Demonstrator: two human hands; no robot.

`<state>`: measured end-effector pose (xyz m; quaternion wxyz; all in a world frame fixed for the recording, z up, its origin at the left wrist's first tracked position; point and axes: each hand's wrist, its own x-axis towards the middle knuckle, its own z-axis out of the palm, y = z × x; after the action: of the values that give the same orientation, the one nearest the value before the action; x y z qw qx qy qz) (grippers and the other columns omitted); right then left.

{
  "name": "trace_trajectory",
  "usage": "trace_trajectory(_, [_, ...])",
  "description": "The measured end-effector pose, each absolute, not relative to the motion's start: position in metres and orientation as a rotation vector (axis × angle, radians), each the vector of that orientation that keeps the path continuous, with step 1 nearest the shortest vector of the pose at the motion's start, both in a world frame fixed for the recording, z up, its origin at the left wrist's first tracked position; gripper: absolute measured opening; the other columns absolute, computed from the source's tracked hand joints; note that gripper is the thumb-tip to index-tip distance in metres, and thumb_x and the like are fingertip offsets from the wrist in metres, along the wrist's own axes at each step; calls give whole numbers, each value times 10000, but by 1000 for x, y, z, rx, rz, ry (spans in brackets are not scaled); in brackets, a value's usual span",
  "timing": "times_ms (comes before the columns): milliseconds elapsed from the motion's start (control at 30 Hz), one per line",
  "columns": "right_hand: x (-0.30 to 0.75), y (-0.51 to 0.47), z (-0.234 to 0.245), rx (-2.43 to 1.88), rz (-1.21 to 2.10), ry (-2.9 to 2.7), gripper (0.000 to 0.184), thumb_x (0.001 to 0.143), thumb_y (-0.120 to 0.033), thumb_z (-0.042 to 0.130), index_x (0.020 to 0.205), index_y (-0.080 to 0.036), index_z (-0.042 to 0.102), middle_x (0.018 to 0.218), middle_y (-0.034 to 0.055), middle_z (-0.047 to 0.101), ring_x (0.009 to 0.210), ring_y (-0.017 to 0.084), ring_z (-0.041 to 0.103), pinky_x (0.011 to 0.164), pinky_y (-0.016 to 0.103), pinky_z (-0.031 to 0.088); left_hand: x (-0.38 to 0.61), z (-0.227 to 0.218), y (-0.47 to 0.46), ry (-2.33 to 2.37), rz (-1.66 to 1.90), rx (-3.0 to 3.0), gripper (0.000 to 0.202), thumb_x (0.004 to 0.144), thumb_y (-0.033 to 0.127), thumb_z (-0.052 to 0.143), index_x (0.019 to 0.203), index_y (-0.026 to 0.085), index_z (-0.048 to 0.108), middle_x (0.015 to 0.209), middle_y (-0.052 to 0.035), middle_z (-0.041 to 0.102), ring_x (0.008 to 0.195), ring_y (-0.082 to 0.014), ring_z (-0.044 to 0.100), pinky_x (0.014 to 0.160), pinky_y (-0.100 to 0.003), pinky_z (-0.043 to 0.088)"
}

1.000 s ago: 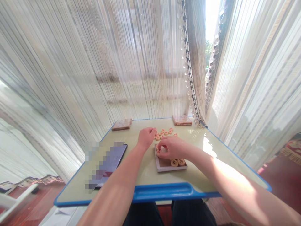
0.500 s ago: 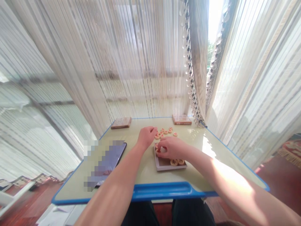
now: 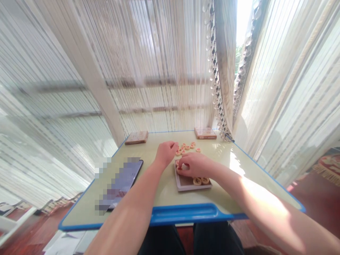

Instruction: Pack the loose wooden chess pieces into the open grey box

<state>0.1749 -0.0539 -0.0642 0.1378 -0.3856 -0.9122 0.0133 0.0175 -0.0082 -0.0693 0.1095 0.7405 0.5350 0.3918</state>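
My right hand reaches into a shallow box tray, its thumb and fingers closed on a round wooden Chinese chess piece by the tray's left wall. Two more pieces with dark characters lie in the tray's near right corner. Just beyond the tray, my left hand hovers or rests with its fingers curled together; whatever they may hold is hidden. Beside its fingertips, several pieces with red characters lie loose on the table.
A tablet or phone, partly pixelated, lies on the left of the table. Two flat boxes stand at the back: one at the left, one at the right. A blue trough runs along the near edge. Curtains hang behind.
The view has shifted very slightly. Both hands stay in nearly the same places, the right one still on the piece at the tray's left wall.
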Motion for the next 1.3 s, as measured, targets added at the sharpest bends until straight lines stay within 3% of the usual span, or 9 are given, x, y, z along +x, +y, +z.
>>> trace_trajectory(433, [179,-53,-66,-1043,59,-2602,200,754,-417,574,821,-249,658,784,2,658,713,149,545,594,239,326,16,-70,-7,1581,1141,2238,392,824,378,407,604,151,641,582,-17,639,544,-121,524,541,-240,327])
trace_trajectory(633, [183,-53,-60,-1009,-38,-2517,191,842,-245,466,838,-196,650,792,43,644,730,149,545,641,255,341,16,-71,-7,1598,1138,2261,401,825,381,401,599,151,639,567,-15,622,553,-119,514,554,-238,328])
trace_trajectory(933, [194,-40,-55,-1174,-32,-2140,337,921,-307,321,1144,-202,551,1015,83,605,957,191,528,798,299,380,16,-71,-8,1641,1062,2271,383,829,377,390,673,147,653,621,-25,635,596,-128,521,583,-241,352])
trace_trajectory(1067, [204,-18,-67,-1335,157,-2108,401,923,-337,281,952,-170,645,916,85,635,901,191,550,791,307,389,18,-70,-12,1526,977,2367,345,809,393,429,721,159,666,673,-30,653,632,-136,536,624,-242,380])
trace_trajectory(1200, [211,-9,-76,-1409,508,-2057,491,906,-458,277,859,-167,669,839,61,668,773,168,589,704,271,411,20,-69,-17,1440,894,2310,388,788,452,450,656,156,663,588,-12,619,613,-140,528,589,-238,385])
trace_trajectory(1300, [211,-10,-78,-1438,541,-2100,551,888,-526,273,790,-168,680,804,58,675,734,167,592,683,268,407,21,-71,-18,1425,851,2268,430,775,491,452,605,148,647,517,7,569,571,-130,508,548,-229,369])
